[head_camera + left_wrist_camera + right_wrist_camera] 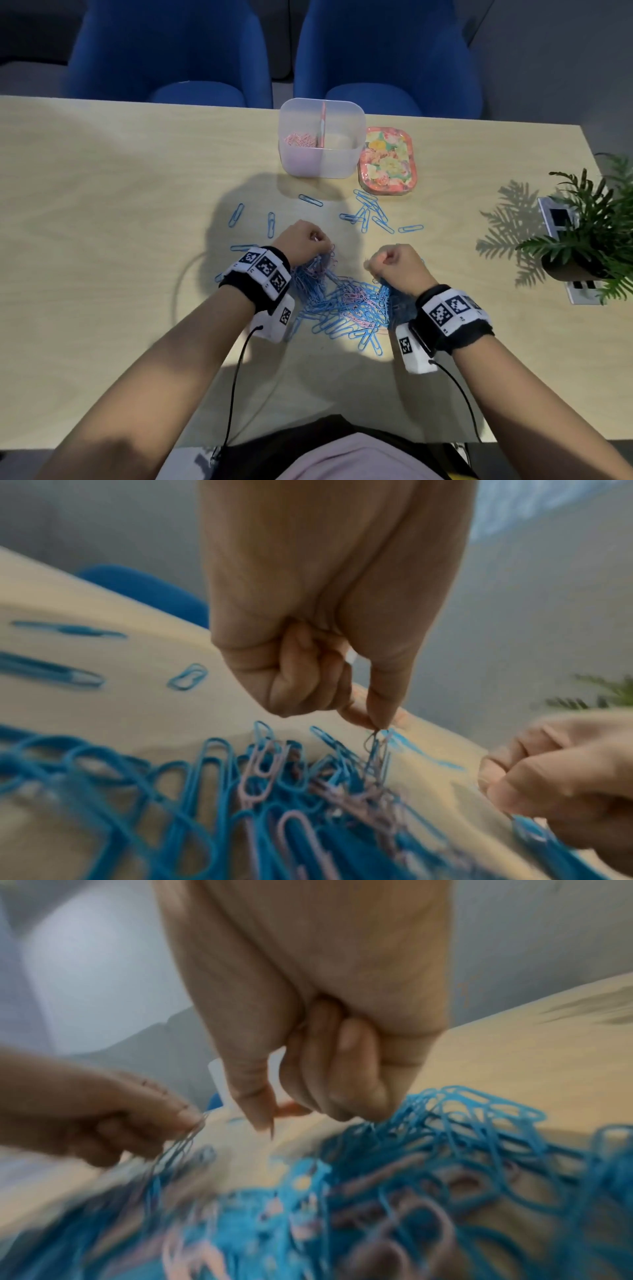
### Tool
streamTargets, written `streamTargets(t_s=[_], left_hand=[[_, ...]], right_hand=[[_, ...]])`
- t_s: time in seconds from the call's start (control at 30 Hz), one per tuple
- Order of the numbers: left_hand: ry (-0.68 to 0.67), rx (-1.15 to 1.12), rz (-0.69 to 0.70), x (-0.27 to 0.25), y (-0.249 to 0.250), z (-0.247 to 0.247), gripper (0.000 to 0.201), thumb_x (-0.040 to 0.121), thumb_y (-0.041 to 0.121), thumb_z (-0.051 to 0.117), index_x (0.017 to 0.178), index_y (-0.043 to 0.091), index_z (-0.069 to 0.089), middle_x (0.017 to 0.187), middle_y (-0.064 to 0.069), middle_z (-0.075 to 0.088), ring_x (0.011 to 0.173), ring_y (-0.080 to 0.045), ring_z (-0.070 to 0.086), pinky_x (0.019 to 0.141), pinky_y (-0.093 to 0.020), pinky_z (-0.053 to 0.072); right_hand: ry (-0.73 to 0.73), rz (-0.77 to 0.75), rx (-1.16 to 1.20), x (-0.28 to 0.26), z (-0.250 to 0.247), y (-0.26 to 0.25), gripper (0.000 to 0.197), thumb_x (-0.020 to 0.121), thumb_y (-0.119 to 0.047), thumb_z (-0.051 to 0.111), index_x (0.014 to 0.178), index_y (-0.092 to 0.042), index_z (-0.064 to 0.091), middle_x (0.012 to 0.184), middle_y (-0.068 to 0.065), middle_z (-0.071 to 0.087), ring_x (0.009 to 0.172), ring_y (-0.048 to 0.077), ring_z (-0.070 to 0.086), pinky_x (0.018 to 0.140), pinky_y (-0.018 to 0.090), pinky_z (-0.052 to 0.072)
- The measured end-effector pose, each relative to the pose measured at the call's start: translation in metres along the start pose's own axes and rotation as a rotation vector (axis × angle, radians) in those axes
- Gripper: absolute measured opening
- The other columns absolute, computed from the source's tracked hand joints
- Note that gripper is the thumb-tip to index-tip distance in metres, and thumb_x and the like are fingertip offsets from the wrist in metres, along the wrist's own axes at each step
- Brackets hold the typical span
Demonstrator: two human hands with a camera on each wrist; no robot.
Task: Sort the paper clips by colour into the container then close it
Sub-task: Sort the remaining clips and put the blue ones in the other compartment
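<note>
A tangled clump of blue and pink paper clips (342,301) lies on the wooden table in front of me. My left hand (320,248) pinches a strand of it between thumb and forefinger (377,723), and the strand (375,748) hangs linked below. My right hand (378,269) grips the clump's other end, fingers curled (342,1096) round blue clips (445,1123). The clump stretches between both hands. Further back stands the clear divided container (322,164), open, with pink clips (301,140) in its left compartment. Its floral lid (387,164) lies to its right.
Loose blue clips (370,212) are scattered between the clump and the lid, with more to the left (236,216). A potted plant (589,233) and a socket panel (558,216) sit at the right edge. Two blue chairs (164,51) stand beyond the table.
</note>
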State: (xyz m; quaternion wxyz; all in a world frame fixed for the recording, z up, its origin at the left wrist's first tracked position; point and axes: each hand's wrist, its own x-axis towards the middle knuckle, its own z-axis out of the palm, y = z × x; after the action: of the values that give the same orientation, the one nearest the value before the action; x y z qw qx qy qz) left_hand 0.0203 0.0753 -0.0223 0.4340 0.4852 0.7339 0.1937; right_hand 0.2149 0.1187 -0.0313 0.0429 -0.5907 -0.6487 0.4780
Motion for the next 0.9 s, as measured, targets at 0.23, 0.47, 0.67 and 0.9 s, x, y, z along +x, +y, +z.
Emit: streamTargets(t_s=[0.23,0.47,0.67,0.9], left_hand=[[0.046,-0.308,-0.085,0.002,0.006,-0.02,0.008,0.089,0.013,0.058,0.083,0.008,0.059,0.045,0.007,0.045,0.028,0.003,0.039,0.038,-0.008,0.033],[0.297,0.126,-0.011,0.006,-0.009,-0.029,0.015,0.085,0.026,0.06,0.094,0.016,0.066,0.065,0.005,0.047,0.068,-0.017,0.047,0.066,-0.027,0.036],[0.081,0.515,0.258,-0.014,0.003,-0.003,0.018,0.088,0.03,0.053,0.102,0.026,0.065,0.086,0.003,0.062,0.094,-0.021,0.059,0.075,-0.031,0.041],[0.051,0.613,0.246,-0.003,-0.001,0.004,0.017,0.088,0.031,0.054,0.102,0.025,0.063,0.111,0.0,0.067,0.106,-0.023,0.06,0.082,-0.033,0.044]], right_hand=[[-0.108,0.041,0.594,0.002,-0.003,-0.025,0.014,0.089,0.009,0.041,0.09,-0.001,0.05,0.067,0.014,0.054,0.036,0.009,0.049,0.034,0.016,0.032],[-0.076,-0.168,0.151,0.006,0.017,-0.039,0.023,0.085,-0.012,0.06,0.064,-0.016,0.053,0.056,-0.002,0.045,0.039,0.002,0.04,0.042,0.018,0.032],[-0.054,-0.347,-0.566,-0.003,0.028,-0.03,0.012,0.081,-0.031,0.063,0.091,-0.029,0.069,0.078,-0.002,0.065,0.078,0.021,0.058,0.065,0.026,0.033],[-0.125,-0.247,-0.486,0.003,0.024,-0.02,0.004,0.08,-0.019,0.063,0.078,-0.016,0.062,0.09,0.006,0.067,0.086,0.027,0.059,0.07,0.031,0.041]])
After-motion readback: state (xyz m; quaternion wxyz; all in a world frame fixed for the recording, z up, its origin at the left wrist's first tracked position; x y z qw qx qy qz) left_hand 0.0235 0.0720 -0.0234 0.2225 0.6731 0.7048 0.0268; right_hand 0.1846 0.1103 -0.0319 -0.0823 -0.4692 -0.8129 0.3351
